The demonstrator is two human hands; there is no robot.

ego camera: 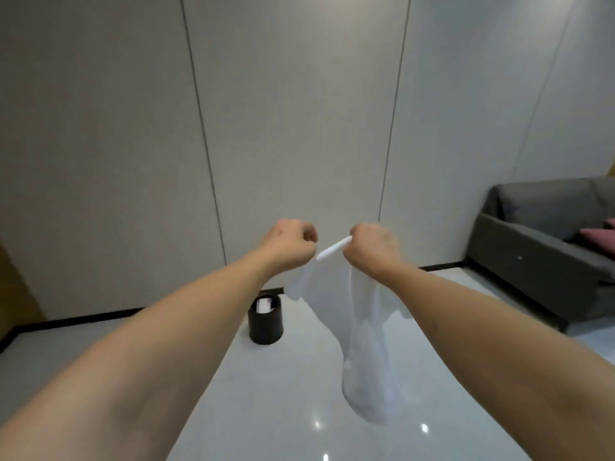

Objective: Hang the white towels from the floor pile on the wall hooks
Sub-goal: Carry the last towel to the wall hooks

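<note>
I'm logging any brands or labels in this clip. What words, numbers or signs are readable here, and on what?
None can be read.
The white towel held by the left hand and right hand: no tag or print shows.
The black bin: a white item inside, too blurred to read.
The wall and sofa: no signs.

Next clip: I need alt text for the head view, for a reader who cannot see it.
Two bare hands, left hand and right hand, hold a white towel up by its top edge in front of a pale panelled wall, the cloth hanging above a glossy floor. A black bin stands by the wall and a grey sofa sits at right; no hooks are visible.
</note>
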